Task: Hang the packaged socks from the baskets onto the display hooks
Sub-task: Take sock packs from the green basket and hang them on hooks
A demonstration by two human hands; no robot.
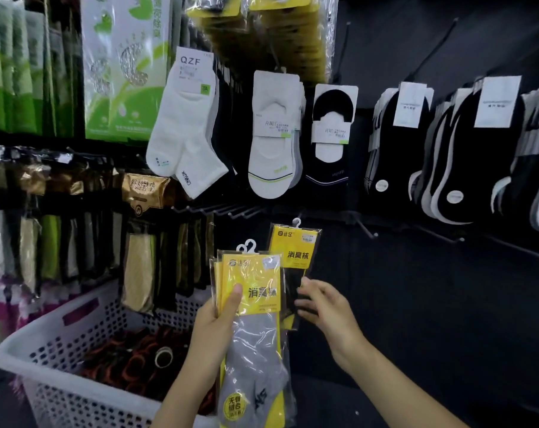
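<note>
So the stack of packaged socks (255, 291) is held upright and slightly fanned in the left hand (212, 332). The thumb is pressed across the yellow card and the fingers are wrapped behind, probably so the white hanger tabs all point up, ready to go. One packet (294, 251), the black-sock one, is held just to the right of the stack, pinched low down between thumb and fingers of the right hand (326, 310). Gripped that low, its hanger tab (296, 223) is left free for threading. It's just below the bare display hooks (246, 211), not on one yet. The white basket (76, 329) is parked lower left, within easy reach. Hung socks (274, 134) are seen filling the rows above.
</note>
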